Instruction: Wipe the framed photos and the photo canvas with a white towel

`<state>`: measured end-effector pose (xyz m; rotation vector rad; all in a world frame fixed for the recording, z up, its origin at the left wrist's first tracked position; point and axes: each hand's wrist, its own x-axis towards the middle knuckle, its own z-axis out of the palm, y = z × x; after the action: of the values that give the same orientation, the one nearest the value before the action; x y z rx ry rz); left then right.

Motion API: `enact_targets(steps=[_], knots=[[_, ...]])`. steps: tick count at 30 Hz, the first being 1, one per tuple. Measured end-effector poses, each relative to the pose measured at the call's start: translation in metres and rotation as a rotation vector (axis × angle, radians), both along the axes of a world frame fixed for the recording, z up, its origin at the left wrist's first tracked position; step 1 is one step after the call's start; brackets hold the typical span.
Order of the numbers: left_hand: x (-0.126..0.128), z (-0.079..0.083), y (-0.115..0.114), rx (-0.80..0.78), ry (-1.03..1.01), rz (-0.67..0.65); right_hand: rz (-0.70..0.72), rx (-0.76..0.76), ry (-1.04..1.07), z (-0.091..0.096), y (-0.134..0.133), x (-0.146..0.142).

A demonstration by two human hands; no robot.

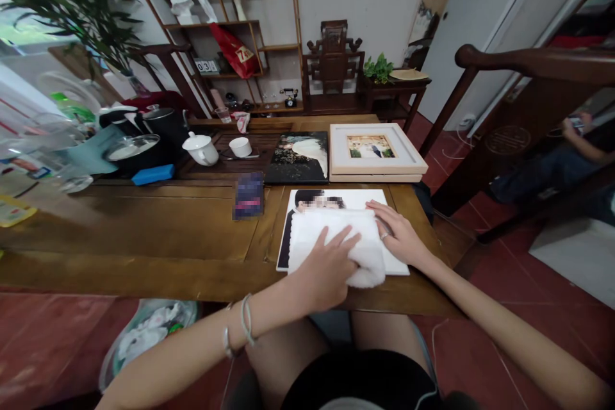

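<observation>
A large photo print (358, 200) lies flat at the near right of the wooden table (144, 224). A white cloth (331, 230) is spread over most of it. My left hand (324, 269) presses on the cloth with fingers stretched forward, bracelets on the wrist. My right hand (398, 234) lies flat on the cloth's right edge and the print, fingers spread, a ring on one finger.
Behind the print lie a dark photo (298, 157) and a stacked white picture frame (377, 152). A phone (248, 195) lies mid-table. Cups, pots and a blue sponge (152, 173) crowd the far left. A bin (148, 333) stands on the floor. Another person sits at the right.
</observation>
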<state>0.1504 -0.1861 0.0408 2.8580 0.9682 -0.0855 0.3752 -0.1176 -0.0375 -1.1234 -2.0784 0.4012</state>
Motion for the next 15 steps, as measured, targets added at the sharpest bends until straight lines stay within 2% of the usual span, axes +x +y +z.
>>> enact_targets(steps=[2, 7, 9, 12, 15], knots=[[0.005, 0.0, 0.015, -0.006, 0.006, 0.056, -0.01, 0.0, -0.002, 0.0, 0.0, 0.0], [-0.002, -0.004, 0.08, 0.033, -0.023, 0.218, 0.006, 0.015, 0.014, -0.001, 0.001, 0.0], [-0.004, -0.006, 0.091, 0.067, -0.038, 0.23, 0.011, 0.025, 0.02, -0.002, 0.001, 0.0], [-0.002, -0.008, 0.077, 0.075, -0.024, 0.193, 0.011, 0.029, 0.011, -0.002, 0.002, 0.001], [0.003, -0.01, 0.037, 0.054, -0.019, 0.111, 0.01, 0.014, -0.008, -0.003, 0.002, 0.002]])
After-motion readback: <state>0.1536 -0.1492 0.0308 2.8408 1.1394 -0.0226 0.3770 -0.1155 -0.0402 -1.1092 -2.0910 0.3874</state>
